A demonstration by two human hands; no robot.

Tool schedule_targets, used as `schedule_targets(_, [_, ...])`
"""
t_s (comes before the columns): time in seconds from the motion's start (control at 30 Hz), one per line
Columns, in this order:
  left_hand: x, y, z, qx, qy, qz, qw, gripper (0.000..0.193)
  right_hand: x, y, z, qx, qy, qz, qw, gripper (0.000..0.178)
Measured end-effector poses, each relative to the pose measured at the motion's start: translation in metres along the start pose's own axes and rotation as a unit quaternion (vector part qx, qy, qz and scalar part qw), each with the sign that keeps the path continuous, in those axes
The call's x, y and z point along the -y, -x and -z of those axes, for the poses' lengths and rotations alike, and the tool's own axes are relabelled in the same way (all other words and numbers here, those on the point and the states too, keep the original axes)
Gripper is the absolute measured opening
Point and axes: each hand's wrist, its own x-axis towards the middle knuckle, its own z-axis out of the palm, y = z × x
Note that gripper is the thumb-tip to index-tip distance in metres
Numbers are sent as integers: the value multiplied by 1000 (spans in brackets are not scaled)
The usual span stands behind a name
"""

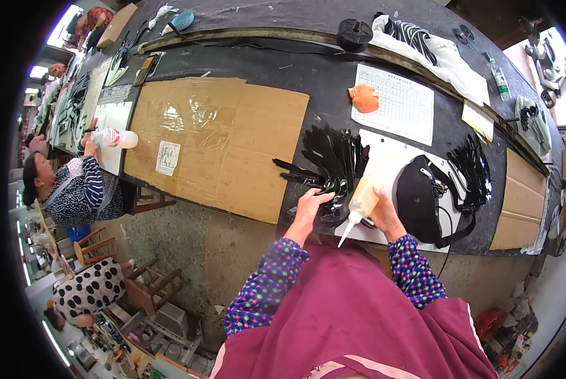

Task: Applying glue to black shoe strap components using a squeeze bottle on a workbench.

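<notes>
In my right hand (pixel 386 211) is a squeeze bottle (pixel 365 197) of pale yellowish liquid, its long white nozzle tilted down toward the table's near edge. My left hand (pixel 309 207) rests at the near end of a fanned stack of glossy black strips (pixel 333 158), thumb and fingers closing toward the strips' ends. What its fingertips grip is too small to make out. Right of the bottle lies a black pouch (pixel 419 199) with a zipper and strap, on a white board (pixel 384 151). Another bunch of black strips (pixel 471 170) sits beyond the pouch.
A flat cardboard sheet (pixel 257 139) covers the table to my left. Ahead lie a printed form (pixel 403 88), an orange scrap (pixel 364 99) and a black spool (pixel 354 35) by a long rail. A co-worker (pixel 74 183) at the left holds another bottle (pixel 115 138). Wooden stools stand below.
</notes>
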Motion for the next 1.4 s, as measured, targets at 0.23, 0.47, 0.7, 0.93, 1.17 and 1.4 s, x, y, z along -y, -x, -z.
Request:
schedule_targets(0.23, [-21,4,16,57,-45,54,996,51,-38,19,3,-26,-91,39,995,56])
schedule_targets(0.47, [-72,-7,44,30,-391,-148,908,85,-73,21,-45,29,-58,37,997,54])
schedule_targets(0.7, [-73,-6,47,-280,-652,-283,645,54,-56,31,-61,-34,70,35,996,43])
schedule_targets(0.93, [-29,-47,9,-197,-358,-293,864,36,2,56,-45,-60,15,99,993,56])
schedule_targets(1.17, [-37,-56,2,-232,-192,-215,929,27,50,64,-63,22,-48,229,972,62])
schedule_targets(1.4, [-38,-50,30,-116,-89,-229,962,16,65,57,-102,40,-47,269,961,64])
